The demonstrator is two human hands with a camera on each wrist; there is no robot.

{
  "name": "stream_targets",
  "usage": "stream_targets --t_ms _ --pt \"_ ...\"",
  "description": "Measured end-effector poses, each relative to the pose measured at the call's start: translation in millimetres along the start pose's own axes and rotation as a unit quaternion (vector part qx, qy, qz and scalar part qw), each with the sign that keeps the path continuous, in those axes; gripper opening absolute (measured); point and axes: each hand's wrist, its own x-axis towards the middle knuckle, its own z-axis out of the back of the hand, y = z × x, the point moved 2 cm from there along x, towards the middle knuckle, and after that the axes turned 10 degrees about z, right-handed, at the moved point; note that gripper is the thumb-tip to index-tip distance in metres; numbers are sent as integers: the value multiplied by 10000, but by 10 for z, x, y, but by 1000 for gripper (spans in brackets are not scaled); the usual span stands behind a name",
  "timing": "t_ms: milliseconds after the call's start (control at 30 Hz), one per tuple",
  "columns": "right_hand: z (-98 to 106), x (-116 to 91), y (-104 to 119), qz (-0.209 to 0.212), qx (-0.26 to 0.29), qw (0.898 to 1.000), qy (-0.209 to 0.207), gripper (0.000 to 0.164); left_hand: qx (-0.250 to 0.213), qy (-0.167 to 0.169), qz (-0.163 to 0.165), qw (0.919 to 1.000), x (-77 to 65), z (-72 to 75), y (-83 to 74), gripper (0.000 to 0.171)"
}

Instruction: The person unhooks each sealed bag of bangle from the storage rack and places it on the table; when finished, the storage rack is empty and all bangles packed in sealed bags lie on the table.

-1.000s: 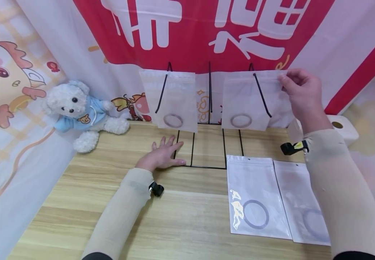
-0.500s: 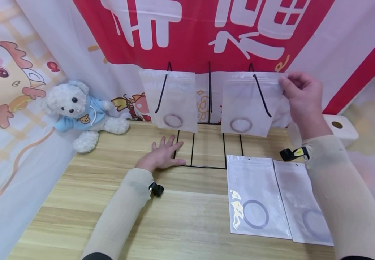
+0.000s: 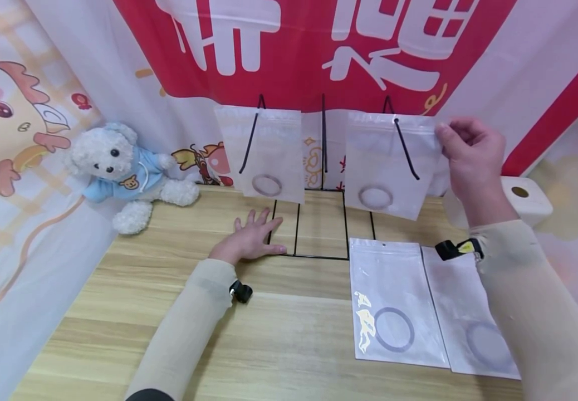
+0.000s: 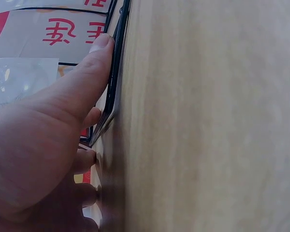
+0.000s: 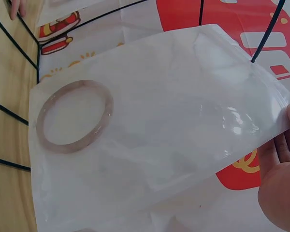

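My right hand (image 3: 474,155) pinches the upper right corner of a clear zip bag (image 3: 386,159) that hangs by its hole on the right hook of a black wire rack (image 3: 346,228). A pale bangle (image 5: 47,137) lies inside that bag, low down, in the right wrist view. On the left hook hangs another zip bag (image 3: 274,145) with a bangle in it. My left hand (image 3: 249,239) rests with spread fingers at the left of the rack's base; its thumb (image 4: 89,72) lies along the black wire in the left wrist view.
Two more zip bags lie flat on the wooden table, the nearer-left one (image 3: 386,278) overlapping the rack's front corner and the other (image 3: 461,301) partly under my right forearm. A white teddy bear (image 3: 118,161) sits back left. A white box (image 3: 534,203) stands back right.
My right hand has moved slightly right and down, and the right-hand bag has shifted along its hook with it, hanging lower. The left hand stays in place.
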Motion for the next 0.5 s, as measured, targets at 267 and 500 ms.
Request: stream_targets --t_ms 267,500 --pt "29 -89 -13 129 171 9998 -44 65 12 -27 -41 10000 1 0 3 103" --pt "83 -188 -28 258 348 9990 -57 63 -39 19 -27 10000 -12 11 -15 103"
